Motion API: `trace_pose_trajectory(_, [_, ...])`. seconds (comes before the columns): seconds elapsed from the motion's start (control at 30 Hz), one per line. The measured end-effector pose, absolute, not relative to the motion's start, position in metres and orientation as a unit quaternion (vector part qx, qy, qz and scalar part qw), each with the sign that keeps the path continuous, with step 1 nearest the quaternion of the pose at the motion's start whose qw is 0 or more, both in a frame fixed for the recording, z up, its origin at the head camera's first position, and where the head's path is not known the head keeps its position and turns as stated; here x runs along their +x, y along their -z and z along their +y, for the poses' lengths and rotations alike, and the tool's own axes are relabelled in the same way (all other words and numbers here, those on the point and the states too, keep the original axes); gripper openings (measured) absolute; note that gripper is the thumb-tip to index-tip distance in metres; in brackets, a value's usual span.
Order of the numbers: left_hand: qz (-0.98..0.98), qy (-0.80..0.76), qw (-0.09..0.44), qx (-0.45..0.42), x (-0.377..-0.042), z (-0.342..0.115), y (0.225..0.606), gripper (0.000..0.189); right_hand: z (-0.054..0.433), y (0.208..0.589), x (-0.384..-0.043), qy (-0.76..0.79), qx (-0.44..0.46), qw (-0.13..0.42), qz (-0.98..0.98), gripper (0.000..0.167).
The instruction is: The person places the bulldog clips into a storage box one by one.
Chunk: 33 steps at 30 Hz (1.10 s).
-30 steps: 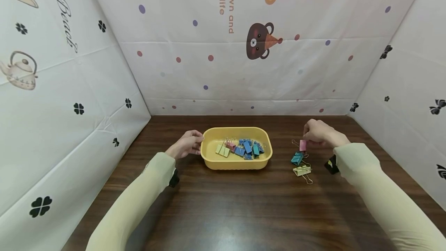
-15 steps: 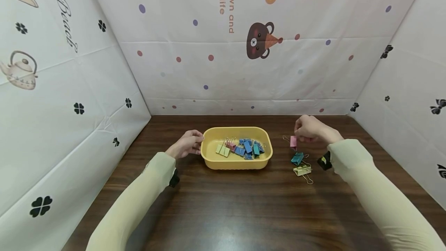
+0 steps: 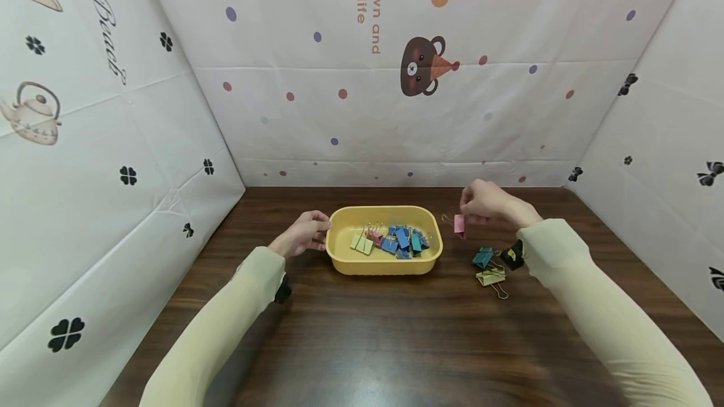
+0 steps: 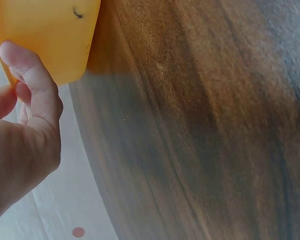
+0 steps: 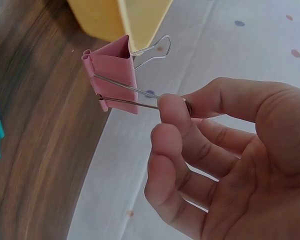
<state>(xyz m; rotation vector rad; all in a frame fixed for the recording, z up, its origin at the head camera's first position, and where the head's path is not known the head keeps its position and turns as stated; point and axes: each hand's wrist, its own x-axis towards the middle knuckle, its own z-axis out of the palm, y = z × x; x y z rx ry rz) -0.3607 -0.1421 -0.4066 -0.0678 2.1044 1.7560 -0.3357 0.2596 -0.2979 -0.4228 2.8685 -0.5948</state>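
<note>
My right hand (image 3: 488, 200) pinches a pink binder clip (image 3: 459, 225) by one wire handle, just right of the yellow plastic tray (image 3: 384, 270). In the right wrist view the pink clip's body hangs out from the thumb and index fingertip, its other handle sticking out free. At the tray's left end my left hand (image 3: 304, 234) grips the rim, with the thumb (image 4: 17, 56) against the wall. Inside the tray lie a yellow clip (image 3: 361, 244), a pink clip (image 3: 374, 236) and several blue and teal clips (image 3: 402, 238).
A teal binder clip (image 3: 482, 257) and a pale yellow one (image 3: 490, 277) lie together on the dark wood table (image 3: 362, 331), below the right hand. Patterned white sheets (image 3: 317, 118) stand at the back and both sides.
The right hand has carried the pink clip leftward, from beside the teal clip to near the tray's right end. The left hand and tray have stayed put.
</note>
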Motion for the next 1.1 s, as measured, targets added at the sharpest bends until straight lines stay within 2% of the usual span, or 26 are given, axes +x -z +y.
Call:
trace_pose_trajectory(0.27, [0.753, -0.627, 0.197, -0.022, -0.361, -0.142, 0.408, 0.020, 0.238, 0.294, -0.334, 0.227, -0.155, 0.091, 0.957, 0.013])
trace_pose_trajectory(0.57, [0.752, -0.629, 0.195, -0.004, -0.359, -0.143, 0.405, 0.015, 0.210, 0.292, -0.333, 0.251, -0.200, 0.082, 0.944, 0.014])
trace_pose_trajectory(0.87, [0.751, -0.629, 0.199, -0.019, -0.360, -0.143, 0.407, 0.022, 0.179, 0.295, -0.337, 0.248, -0.199, 0.104, 0.942, 0.016])
trace_pose_trajectory(1.1, [0.749, -0.632, 0.200, -0.022, -0.362, -0.143, 0.408, 0.019, 0.161, 0.300, -0.342, 0.260, -0.197, 0.101, 0.940, 0.015])
